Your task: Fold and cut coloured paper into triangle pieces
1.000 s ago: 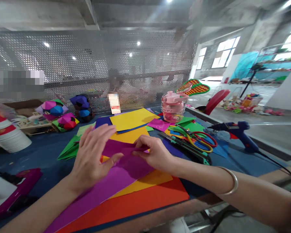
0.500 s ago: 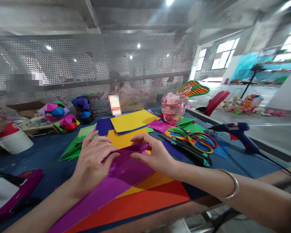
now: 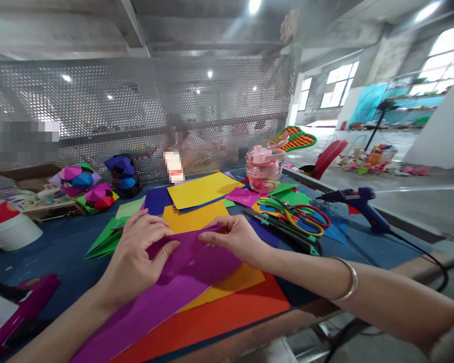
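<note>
A purple sheet of paper (image 3: 155,297) lies over orange and red sheets at the table's front, its far edge lifted between my hands. My right hand (image 3: 234,237) pinches that far edge between thumb and fingers. At the sheet's left, my left hand (image 3: 142,249) has its fingers behind the paper and its thumb in front, closed on it. Under the purple sheet show an orange sheet (image 3: 227,287) and a red sheet (image 3: 212,322). Just beyond my hands are yellow sheets (image 3: 200,189), and folded green paper (image 3: 102,239) sits left of my left hand.
Scissors (image 3: 306,222) and a green-black cutter (image 3: 287,232) lie right of my hands. A blue glue gun (image 3: 363,204) with a cable is farther right. A pink bottle (image 3: 264,169), paper balls (image 3: 79,179), a white tub (image 3: 13,229) and a purple device (image 3: 30,307) stand around.
The purple paper's far edge, bunched between my fingers before, is now flatter and stretched out. My left thumb has moved along the sheet. The view has shifted slightly right.
</note>
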A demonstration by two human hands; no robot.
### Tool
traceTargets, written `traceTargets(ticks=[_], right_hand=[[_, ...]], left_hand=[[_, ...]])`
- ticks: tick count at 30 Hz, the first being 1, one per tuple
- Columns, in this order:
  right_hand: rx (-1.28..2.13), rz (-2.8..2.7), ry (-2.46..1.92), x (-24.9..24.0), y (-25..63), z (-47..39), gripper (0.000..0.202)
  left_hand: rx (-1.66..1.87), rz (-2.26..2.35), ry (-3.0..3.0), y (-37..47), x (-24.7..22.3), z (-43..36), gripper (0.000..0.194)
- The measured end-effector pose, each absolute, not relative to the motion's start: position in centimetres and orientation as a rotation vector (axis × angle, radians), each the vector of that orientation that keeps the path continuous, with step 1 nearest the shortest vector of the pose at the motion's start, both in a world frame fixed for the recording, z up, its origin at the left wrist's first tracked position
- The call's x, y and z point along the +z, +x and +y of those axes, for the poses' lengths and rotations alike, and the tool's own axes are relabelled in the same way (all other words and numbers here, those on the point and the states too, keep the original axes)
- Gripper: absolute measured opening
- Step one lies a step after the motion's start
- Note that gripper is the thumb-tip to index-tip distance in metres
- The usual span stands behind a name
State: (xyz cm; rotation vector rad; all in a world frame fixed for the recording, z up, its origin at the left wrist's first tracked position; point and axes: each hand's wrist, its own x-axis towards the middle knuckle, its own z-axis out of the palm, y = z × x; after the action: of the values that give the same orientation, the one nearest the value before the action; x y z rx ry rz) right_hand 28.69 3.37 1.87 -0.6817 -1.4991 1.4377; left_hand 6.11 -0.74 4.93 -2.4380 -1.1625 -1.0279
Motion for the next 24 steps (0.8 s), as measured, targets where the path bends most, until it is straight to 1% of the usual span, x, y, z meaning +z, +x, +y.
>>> traceTargets(ticks=[8, 17, 21, 24], right_hand=[[1.387, -1.505, -0.741, 1.7, 28.5, 3.3, 0.035], [1.444, -1.565, -0.511, 1.9, 29.0, 3.2, 0.037], [1.456, -1.583, -0.47, 1.7, 29.1, 3.4, 0.044], [1.429, -1.608, -0.493, 1.6, 29.1, 3.5, 0.042]], left_hand=[[-1.115, -1.167, -2.441, 6.2, 4.7, -0.8, 0.016], [-1.161, -1.271, -2.492, 4.8, 5.7, -0.1, 0.016], [-1.146, -1.374, -2.553, 4.4, 5.6, 0.1, 0.02], [-1.15, -1.393, -2.582, 4.3, 5.5, 0.1, 0.021]])
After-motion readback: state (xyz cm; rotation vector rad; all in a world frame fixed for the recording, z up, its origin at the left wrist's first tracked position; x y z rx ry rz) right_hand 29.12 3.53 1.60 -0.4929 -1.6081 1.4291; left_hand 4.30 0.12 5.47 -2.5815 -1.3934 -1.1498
